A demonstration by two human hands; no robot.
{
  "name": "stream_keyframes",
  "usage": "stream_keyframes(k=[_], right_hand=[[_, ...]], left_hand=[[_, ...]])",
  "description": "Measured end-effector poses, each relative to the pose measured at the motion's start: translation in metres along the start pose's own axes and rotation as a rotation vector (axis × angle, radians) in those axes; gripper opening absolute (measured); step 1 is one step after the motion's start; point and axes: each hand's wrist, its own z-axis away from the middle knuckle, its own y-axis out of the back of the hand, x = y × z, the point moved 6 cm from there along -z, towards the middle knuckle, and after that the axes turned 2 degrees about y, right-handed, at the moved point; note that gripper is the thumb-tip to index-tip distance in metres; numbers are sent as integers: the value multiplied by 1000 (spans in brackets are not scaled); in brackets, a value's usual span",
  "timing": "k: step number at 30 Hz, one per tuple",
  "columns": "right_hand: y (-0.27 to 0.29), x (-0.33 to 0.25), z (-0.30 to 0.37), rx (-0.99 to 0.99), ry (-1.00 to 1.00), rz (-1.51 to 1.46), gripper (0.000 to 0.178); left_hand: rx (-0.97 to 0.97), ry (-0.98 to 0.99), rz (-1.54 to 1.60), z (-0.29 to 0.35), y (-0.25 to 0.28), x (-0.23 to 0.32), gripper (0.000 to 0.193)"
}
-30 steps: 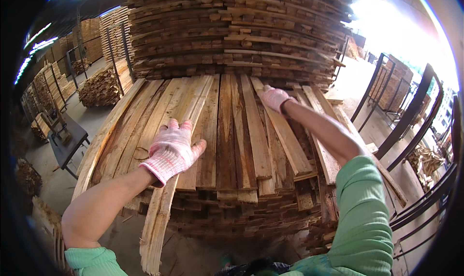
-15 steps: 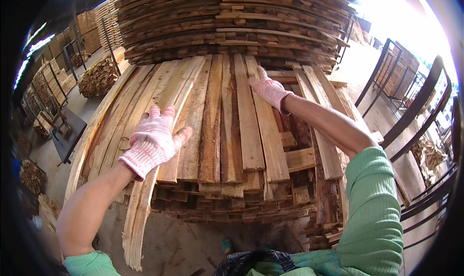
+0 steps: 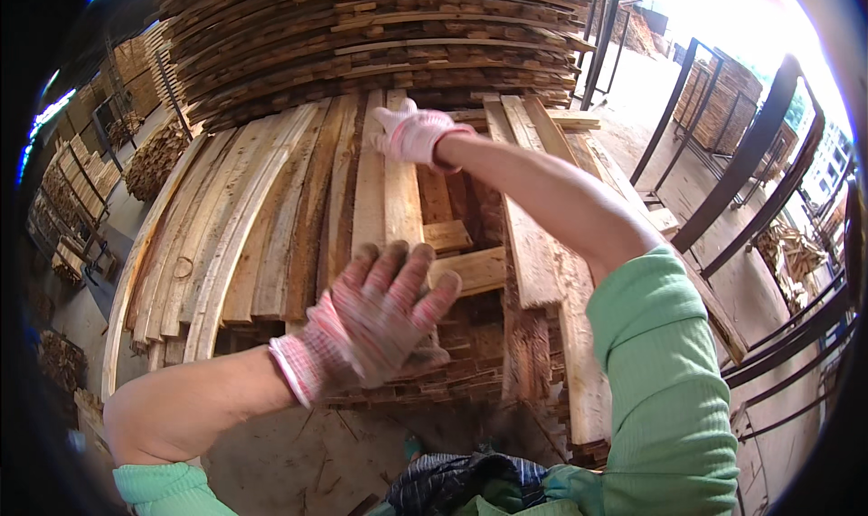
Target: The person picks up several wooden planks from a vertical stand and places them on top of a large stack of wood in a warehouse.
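Long, flat, light-brown wooden planks [image 3: 262, 200] lie side by side, running back toward a tall brown stack of flat wooden boards [image 3: 380, 46] behind them. Right of the middle, a short, flat, tan wooden piece [image 3: 475, 270] lies between planks (crosswise). Curved black metal bars [image 3: 750, 164] stand farther right; a rounded brown wood bundle [image 3: 154, 165] lies left.

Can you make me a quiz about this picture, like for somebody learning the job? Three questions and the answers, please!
1. Which one is nearer the far ends of the top boards, the left grip or the right grip?
2. True or false: the person's sleeves are red.
3. Pick one. Both grips are covered by: A) black rubber mitts, B) pink-and-white gloves, C) nothing at all.

Key:
1: the right grip.
2: False, the sleeves are green.
3: B.
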Motion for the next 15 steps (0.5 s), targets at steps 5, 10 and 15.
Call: stream_keyframes(k=[5,10,15], right_hand=[[74,118,75,-204,-14,440,52],[72,209,234,-479,-152,558,56],[45,209,277,-390,-70,428,48]], left_hand=[[51,83,-44,-14,-8,-10,72],[-337,267,435,-51,16,-19,79],[-275,678,816,-170,-38,-56,48]])
